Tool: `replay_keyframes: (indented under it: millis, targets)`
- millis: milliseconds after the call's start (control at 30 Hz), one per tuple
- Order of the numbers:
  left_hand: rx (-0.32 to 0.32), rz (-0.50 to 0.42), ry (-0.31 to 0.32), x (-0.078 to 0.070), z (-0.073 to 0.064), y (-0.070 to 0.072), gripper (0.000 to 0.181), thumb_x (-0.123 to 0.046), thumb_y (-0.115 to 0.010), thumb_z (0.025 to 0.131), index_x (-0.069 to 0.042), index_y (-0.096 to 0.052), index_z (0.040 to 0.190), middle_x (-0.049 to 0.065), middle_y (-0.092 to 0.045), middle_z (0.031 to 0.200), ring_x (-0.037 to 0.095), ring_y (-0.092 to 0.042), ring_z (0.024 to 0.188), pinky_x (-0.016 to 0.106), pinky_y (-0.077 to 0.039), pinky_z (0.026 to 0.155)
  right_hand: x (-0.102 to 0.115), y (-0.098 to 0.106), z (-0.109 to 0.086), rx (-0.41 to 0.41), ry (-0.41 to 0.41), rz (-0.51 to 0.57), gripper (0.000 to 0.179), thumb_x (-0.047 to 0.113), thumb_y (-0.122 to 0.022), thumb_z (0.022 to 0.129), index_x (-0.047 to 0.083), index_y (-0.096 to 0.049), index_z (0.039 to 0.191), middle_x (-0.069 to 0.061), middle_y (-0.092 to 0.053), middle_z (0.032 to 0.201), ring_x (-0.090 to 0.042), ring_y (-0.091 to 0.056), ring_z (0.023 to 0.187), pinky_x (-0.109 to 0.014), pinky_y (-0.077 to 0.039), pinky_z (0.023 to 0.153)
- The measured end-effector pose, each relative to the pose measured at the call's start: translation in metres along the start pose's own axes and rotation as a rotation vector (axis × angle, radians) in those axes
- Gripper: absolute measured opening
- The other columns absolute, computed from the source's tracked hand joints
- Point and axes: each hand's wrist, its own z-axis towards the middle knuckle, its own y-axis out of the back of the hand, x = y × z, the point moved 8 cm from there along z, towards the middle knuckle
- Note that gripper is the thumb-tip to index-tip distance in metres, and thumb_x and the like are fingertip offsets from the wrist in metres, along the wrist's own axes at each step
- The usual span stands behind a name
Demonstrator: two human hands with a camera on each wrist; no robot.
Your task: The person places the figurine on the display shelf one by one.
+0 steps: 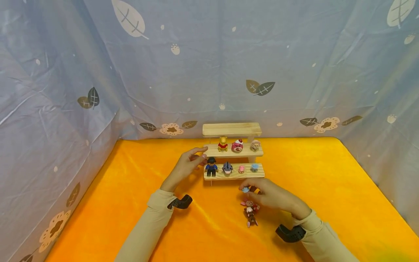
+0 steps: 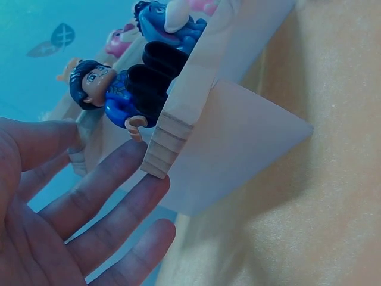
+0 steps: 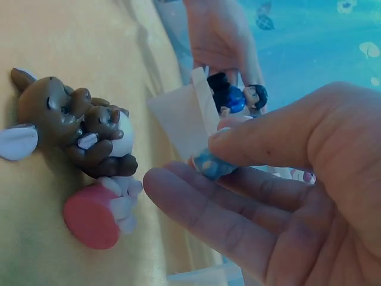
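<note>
My left hand (image 1: pixel 187 165) reaches to the left end of a three-tier wooden shelf (image 1: pixel 231 129), its fingers spread and fairly straight. In the left wrist view, fingertips touch the plank end beside a toy figure in blue (image 2: pixel 119 98). My right hand (image 1: pixel 273 194) pinches a small blue figurine (image 3: pixel 211 165) between thumb and finger, in front of the shelf; the fingers partly hide it. Below that hand, a brown kangaroo figurine with a joey (image 3: pixel 89 128) lies on the orange cloth. Against it lies a figurine with a pinkish-red base (image 3: pixel 92 217).
On the middle tier stand a yellow bear in red (image 1: pixel 223 144), a pink bear (image 1: pixel 237 146) and a pale figurine (image 1: pixel 255 145). The lower tier also holds a grey donkey (image 1: pixel 227 168), a pink figurine (image 1: pixel 241 169) and a light-blue figurine (image 1: pixel 254 167). A patterned curtain (image 1: pixel 196 72) hangs behind.
</note>
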Motion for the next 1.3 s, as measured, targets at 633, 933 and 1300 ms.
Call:
replay_keyframes:
  millis: [633, 933, 1300]
  targets:
    - [-0.004, -0.001, -0.012, 0.000, 0.002, 0.000, 0.043, -0.028, -0.059, 0.104, -0.018, -0.057, 0.146, 0.021, -0.075, 0.110, 0.032, -0.073, 0.100, 0.054, -0.058, 0.086, 0.007, 0.002, -0.001, -0.016, -0.017, 0.007, 0.019, 0.013, -0.064, 0.100, 0.007, -0.066, 0.118, 0.002, -0.069, 0.103, -0.003, -0.060, 0.090, -0.027, -0.054, 0.077]
    - [-0.006, -0.001, -0.014, 0.001, 0.000, 0.000, 0.044, -0.029, -0.059, 0.104, -0.017, -0.057, 0.146, 0.021, -0.074, 0.109, 0.031, -0.073, 0.099, 0.052, -0.058, 0.084, 0.013, 0.010, -0.003, -0.069, -0.006, 0.005, 0.015, 0.019, -0.063, 0.101, 0.023, -0.066, 0.115, 0.008, -0.068, 0.106, -0.003, -0.061, 0.093, -0.027, -0.054, 0.079]
    - [-0.013, 0.002, -0.003, 0.002, 0.001, -0.001, 0.044, -0.030, -0.060, 0.104, -0.018, -0.057, 0.146, 0.020, -0.075, 0.109, 0.032, -0.073, 0.100, 0.052, -0.059, 0.084, 0.020, 0.030, -0.006, -0.106, 0.023, -0.035, 0.017, 0.026, -0.062, 0.103, 0.026, -0.069, 0.119, 0.008, -0.070, 0.111, -0.003, -0.058, 0.089, -0.027, -0.053, 0.080]
